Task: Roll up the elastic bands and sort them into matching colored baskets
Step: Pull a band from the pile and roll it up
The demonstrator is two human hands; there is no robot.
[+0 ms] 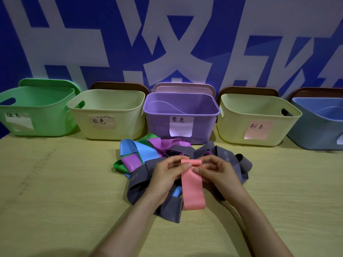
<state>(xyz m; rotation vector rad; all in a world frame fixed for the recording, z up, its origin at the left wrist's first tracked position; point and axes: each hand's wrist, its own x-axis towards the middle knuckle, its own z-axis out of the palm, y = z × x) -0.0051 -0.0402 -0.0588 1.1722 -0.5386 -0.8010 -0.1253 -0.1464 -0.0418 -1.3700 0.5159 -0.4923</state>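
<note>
A pink elastic band (193, 188) hangs in front of me, its top end curled into a small roll. My left hand (167, 175) pinches the roll's left side and my right hand (219, 173) pinches its right side. Under my hands lies a tangled pile of bands: grey (141, 175), blue (133, 147), purple (163, 143) and green (118, 165). Along the wall stand a green basket (37, 112), a cream basket with a grey label (105, 115), a purple basket (181, 115), a cream basket with a pink label (258, 119) and a blue basket (319, 125).
The pale wooden table (55, 191) stretches left and right of the pile. Lids lean on the blue and white wall behind the baskets, among them a pink lid (183, 88) behind the purple basket.
</note>
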